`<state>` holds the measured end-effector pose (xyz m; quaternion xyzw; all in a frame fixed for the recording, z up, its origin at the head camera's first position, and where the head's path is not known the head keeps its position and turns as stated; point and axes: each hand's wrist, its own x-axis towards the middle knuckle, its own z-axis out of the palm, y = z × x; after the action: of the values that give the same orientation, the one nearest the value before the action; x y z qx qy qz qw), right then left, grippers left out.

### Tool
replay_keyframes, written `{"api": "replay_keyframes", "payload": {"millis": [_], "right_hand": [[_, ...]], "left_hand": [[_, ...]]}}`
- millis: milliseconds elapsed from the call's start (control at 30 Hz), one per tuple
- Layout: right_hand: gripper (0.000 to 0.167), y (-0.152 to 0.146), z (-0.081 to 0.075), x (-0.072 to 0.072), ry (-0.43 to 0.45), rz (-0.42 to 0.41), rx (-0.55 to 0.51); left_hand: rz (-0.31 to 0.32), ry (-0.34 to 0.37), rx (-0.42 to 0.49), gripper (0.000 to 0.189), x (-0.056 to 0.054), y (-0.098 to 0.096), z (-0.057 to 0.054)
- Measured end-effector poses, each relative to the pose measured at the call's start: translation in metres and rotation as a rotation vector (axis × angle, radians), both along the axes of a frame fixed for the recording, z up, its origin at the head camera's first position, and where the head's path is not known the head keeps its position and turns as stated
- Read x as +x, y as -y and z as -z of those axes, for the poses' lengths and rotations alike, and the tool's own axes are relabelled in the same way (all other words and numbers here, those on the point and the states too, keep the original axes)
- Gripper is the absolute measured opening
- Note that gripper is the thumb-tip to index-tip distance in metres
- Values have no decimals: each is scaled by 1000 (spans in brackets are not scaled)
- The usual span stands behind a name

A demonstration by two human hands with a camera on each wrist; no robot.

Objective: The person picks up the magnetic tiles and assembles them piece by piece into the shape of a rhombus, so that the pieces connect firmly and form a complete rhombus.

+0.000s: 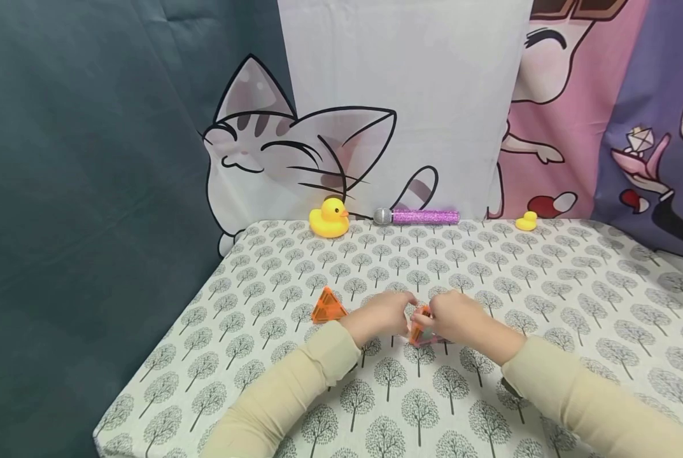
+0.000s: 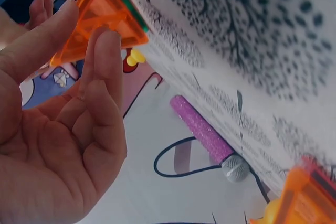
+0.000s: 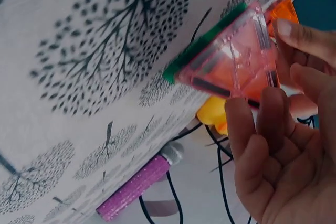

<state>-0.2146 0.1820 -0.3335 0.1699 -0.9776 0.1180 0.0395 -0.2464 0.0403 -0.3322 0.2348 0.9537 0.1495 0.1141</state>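
Observation:
A small pyramid of translucent magnetic tiles (image 1: 419, 332) is between the hands, low over the table. Its pink triangular face (image 3: 231, 61) and green edge (image 3: 202, 40) show in the right wrist view; an orange triangular face (image 2: 107, 14) shows in the left wrist view. The right hand (image 1: 456, 316) holds it by the side with thumb and fingers. The left hand (image 1: 384, 315) is at the opposite side, thumb and index finger spread; fingertips overlap the orange face, contact unclear. Left of that hand stands another orange triangular tile piece (image 1: 328, 306).
At the table's back edge are a large yellow rubber duck (image 1: 330, 219), a purple glitter toy microphone (image 1: 424, 217) and a small yellow duck (image 1: 526, 221). The tree-print cloth (image 1: 387, 407) covers the table. A cartoon curtain (image 1: 404, 76) hangs behind.

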Motion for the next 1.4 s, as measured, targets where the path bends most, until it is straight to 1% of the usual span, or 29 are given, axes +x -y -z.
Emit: {"api": "replay_keyframes", "payload": {"millis": [67,167,233,400,500,567,633,700,767,867,1033,1100,1300,1333,1400], "right_hand": [[41,3,1,-1,12,54,22],[39,4,2,-4,32,114,49],[38,2,2,-5,52,135,64],[36,-5,-2,-6,82,146,86],[33,-12,-5,-6,107,144,77],[32,-16,-7,-6,137,142,61],[30,-20,-9,-5,154,151,64],[28,-23,-11,-5,165,155,73],[26,-26,-13,-5,165,157,91],[24,-31,-16,-6,172,157,113],[24,-40,-20,-8,190,155,118],[26,-43,-20,-9,191,145,112],[26,-47,-21,-11,208,129,126],[27,-47,-21,-12,214,133,129],[29,-47,-21,-12,221,140,134]], "left_hand": [[6,-13,12,61,-2,3,-2],[12,-36,28,62,-4,10,-5],[1,-26,66,62,-6,17,-8],[-57,20,157,62,-13,37,-17],[-90,11,175,59,-19,50,-21],[-119,20,196,58,-22,58,-21],[-133,-4,188,57,-26,64,-20],[-142,-8,194,57,-28,70,-19],[-138,-28,188,57,-29,75,-18],[-151,-32,203,59,-29,83,-17],[-205,-79,192,61,-32,97,-18],[-225,-85,178,61,-34,104,-18],[-284,-67,112,63,-39,119,-10],[-303,-54,106,64,-39,120,-9],[-319,-28,83,61,-40,122,-7]]}}
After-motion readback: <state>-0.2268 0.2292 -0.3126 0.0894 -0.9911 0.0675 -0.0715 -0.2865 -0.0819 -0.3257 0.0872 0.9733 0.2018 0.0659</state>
